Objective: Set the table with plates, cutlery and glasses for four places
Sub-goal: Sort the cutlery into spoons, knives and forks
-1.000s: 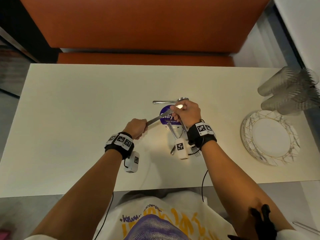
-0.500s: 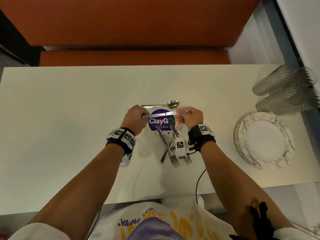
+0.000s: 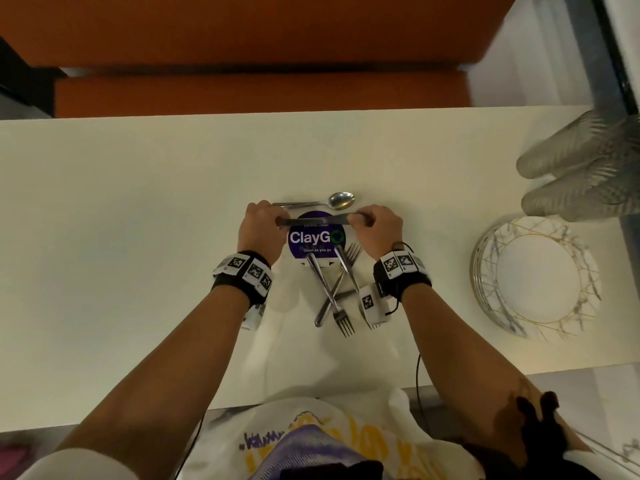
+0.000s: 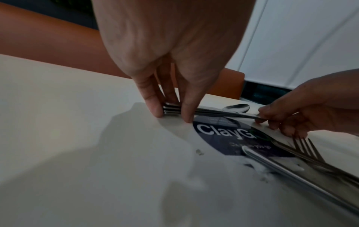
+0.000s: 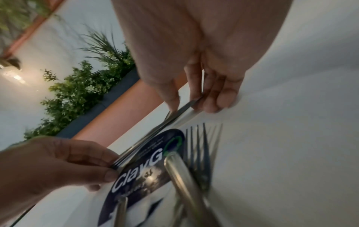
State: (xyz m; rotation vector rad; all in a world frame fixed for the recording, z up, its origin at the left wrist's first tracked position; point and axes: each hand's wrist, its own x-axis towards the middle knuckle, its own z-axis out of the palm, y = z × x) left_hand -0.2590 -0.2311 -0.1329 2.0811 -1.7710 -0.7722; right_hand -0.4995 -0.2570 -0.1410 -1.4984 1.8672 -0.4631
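Note:
A bundle of several table knives (image 3: 317,221) lies level across the purple ClayGo sticker (image 3: 313,239) at mid-table. My left hand (image 3: 273,220) pinches the handle ends (image 4: 172,109) between thumb and fingers, fingertips on the table. My right hand (image 3: 360,220) pinches the blade tips (image 5: 187,106). One spoon (image 3: 341,199) lies just beyond the bundle. Several forks (image 3: 337,289) lie crossed in a heap between my wrists. A stack of patterned plates (image 3: 533,275) sits at the right, and ribbed glasses (image 3: 581,168) lie beyond it.
The cream table (image 3: 138,237) runs wide to the left. An orange bench (image 3: 259,91) stands along its far edge. A wall and a dark strip (image 3: 620,64) close the right side, next to the glasses. Plants (image 5: 81,90) show behind the bench.
The knife bundle has swung from a slant to level across the sticker. My left hand came up and in to its handle end, and both hands lowered it toward the table.

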